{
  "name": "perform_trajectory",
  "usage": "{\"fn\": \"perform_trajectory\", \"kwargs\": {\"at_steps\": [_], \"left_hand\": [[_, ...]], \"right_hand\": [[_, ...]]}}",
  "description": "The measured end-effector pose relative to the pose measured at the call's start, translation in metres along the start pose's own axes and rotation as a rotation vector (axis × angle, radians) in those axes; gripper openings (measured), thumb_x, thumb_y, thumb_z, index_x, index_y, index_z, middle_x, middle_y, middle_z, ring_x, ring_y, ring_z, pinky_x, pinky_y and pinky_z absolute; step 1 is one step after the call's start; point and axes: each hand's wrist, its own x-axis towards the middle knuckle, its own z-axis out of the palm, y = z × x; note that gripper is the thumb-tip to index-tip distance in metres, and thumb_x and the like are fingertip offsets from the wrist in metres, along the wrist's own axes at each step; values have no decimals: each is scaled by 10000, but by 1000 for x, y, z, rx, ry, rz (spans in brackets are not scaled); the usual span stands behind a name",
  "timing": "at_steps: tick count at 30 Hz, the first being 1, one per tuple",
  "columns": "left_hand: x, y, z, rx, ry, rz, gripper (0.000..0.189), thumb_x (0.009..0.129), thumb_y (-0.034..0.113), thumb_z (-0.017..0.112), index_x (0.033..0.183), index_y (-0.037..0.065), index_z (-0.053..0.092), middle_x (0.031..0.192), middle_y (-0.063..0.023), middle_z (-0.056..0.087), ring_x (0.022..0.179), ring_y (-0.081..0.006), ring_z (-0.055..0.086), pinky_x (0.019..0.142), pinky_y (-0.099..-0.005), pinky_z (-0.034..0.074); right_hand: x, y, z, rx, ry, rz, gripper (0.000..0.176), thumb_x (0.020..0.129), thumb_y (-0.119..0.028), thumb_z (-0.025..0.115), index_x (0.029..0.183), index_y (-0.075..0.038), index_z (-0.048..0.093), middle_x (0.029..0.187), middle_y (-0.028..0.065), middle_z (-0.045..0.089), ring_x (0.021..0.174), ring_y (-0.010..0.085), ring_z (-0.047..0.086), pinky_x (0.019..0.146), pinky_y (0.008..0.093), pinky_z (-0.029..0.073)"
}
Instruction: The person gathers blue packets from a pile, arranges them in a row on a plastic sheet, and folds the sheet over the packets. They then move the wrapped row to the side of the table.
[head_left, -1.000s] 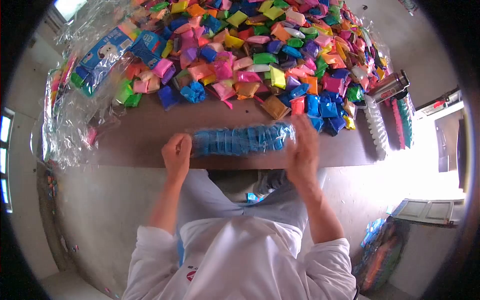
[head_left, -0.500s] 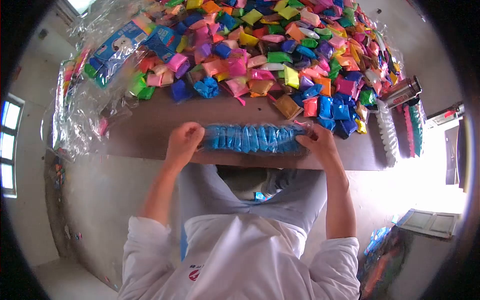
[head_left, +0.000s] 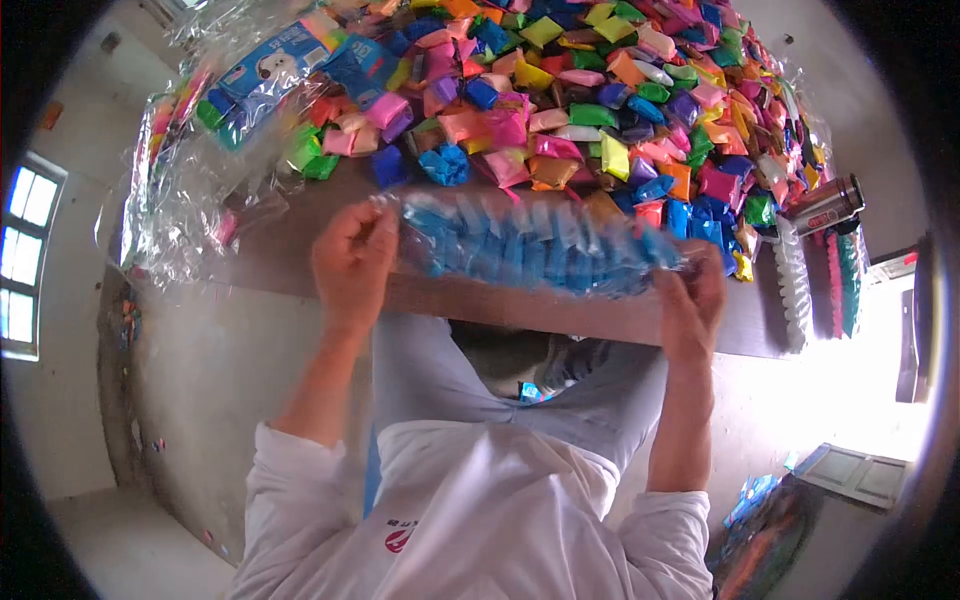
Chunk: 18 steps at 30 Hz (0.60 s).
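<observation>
A long clear plastic bag (head_left: 540,248) with a row of blue packets inside is stretched between my two hands, blurred by motion. My left hand (head_left: 358,255) pinches its left end between thumb and fingers. At the other end, my right hand (head_left: 692,295) grips the bag's right corner and sits a little lower, so the bag slopes down to the right. It is held above the front edge of the brown table (head_left: 460,300). Just beyond the bag lies a large heap of small colourful packets (head_left: 560,110).
Crumpled clear plastic bags (head_left: 185,200) lie at the table's left, with a blue printed pack (head_left: 275,65) among them. On the right are a metallic cylinder (head_left: 825,205), a white packed strip (head_left: 792,285) and a pink and green strip (head_left: 845,285).
Both hands have moved apart and the bag between them has been lifted and tilted, its left end rising. The view has shifted slightly.
</observation>
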Motion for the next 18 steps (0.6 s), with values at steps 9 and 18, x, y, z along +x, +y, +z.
{"fn": "perform_trajectory", "kwargs": {"at_steps": [9,18], "left_hand": [[-13,-83,8,671,-152,484,137,891,152,612,889,15,608,790,-111,624,691,-199,634,629,-322,492],[-27,-88,17,220,-205,161,139,862,134,643,888,-1,625,757,-80,618,672,-137,593,611,-268,473]], "right_hand": [[2,62,-6,-377,-72,-235,491,784,-16,632,1266,-21,538,1223,115,591,1155,241,562,989,353,416],[4,54,-17,28,-232,-11,614,734,-125,656,1311,1,488,1326,125,526,1299,239,428,1100,361,279]]}}
